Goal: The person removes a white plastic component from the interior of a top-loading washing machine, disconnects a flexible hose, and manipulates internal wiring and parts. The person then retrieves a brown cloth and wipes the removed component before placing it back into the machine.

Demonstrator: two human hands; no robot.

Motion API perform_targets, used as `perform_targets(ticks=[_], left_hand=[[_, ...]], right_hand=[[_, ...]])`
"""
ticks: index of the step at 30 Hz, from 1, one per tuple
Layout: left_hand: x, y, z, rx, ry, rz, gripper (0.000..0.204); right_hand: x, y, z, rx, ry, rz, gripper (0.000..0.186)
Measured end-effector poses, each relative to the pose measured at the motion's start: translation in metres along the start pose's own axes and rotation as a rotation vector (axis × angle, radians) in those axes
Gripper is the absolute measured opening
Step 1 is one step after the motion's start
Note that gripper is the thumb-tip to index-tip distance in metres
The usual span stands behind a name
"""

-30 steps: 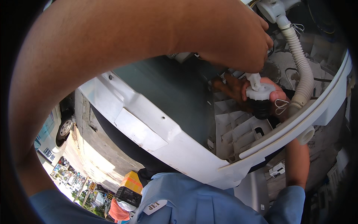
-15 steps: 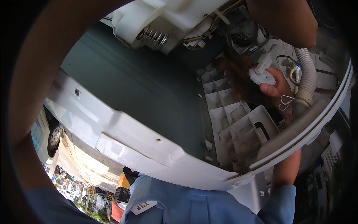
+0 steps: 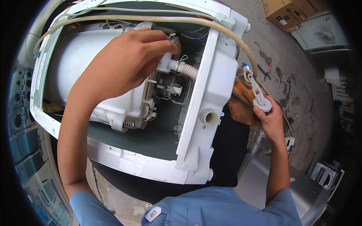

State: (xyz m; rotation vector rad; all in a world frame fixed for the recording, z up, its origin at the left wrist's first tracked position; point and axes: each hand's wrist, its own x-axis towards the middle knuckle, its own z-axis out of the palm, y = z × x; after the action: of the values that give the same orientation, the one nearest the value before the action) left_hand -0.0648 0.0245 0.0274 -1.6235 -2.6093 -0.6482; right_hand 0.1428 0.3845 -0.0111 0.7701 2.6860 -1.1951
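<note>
A washing machine lies on its side with its white housing (image 3: 139, 165) open, showing the white tub (image 3: 85, 51) inside. Over the tub is my left hand (image 3: 132, 56), its fingers loosely curled beside the drain outlet and ribbed hose (image 3: 187, 70); nothing shows in them, though the fingertips are partly hidden. Outside the housing, to the right, my right hand (image 3: 272, 122) pinches a white plastic valve part (image 3: 259, 96) with a round cap and a slotted stem. Behind that hand hangs an orange-brown cloth (image 3: 243, 105).
A long beige hose (image 3: 151, 18) arches over the housing and down its right side. Pliers with red handles (image 3: 268, 71) lie on the concrete floor (image 3: 298, 90). A cardboard box (image 3: 292, 13) stands at the far right, and a grey metal panel (image 3: 260, 177) is near my right arm.
The view has pulled back from close inside the housing to the whole machine. My right hand still holds the valve part, now outside the housing. My left hand now shows over the tub.
</note>
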Motion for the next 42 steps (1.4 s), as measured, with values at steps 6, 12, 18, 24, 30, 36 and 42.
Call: perform_targets(ticks=[6,12,18,24,30,36,42], left_hand=[[0.032,0.053,-0.028,-0.222,0.237,0.166,0.035],[0.019,0.053,-0.024,-0.208,0.319,0.232,0.056],[-0.012,0.0,-0.067,0.288,0.538,0.178,0.058],[-0.054,-0.048,-0.084,0.397,0.701,0.047,0.043],[-0.071,-0.07,-0.078,0.244,0.635,-0.127,0.039],[-0.069,-0.066,-0.074,0.251,0.521,-0.145,0.042],[-0.064,-0.063,-0.072,0.202,0.501,-0.325,0.038]], right_hand=[[-0.024,-0.088,-0.028,-0.218,-0.02,-0.543,0.057],[0.01,-0.167,-0.004,-0.062,-0.359,-0.949,0.055],[0.071,-0.248,0.034,-0.077,-0.195,-1.383,0.062],[0.116,-0.3,0.102,0.074,0.033,-1.614,0.065],[0.147,-0.287,0.132,-0.087,0.051,-1.566,0.065],[0.146,-0.28,0.136,-0.13,-0.018,-1.538,0.066],[0.146,-0.282,0.142,0.222,-0.134,-1.506,0.074]])
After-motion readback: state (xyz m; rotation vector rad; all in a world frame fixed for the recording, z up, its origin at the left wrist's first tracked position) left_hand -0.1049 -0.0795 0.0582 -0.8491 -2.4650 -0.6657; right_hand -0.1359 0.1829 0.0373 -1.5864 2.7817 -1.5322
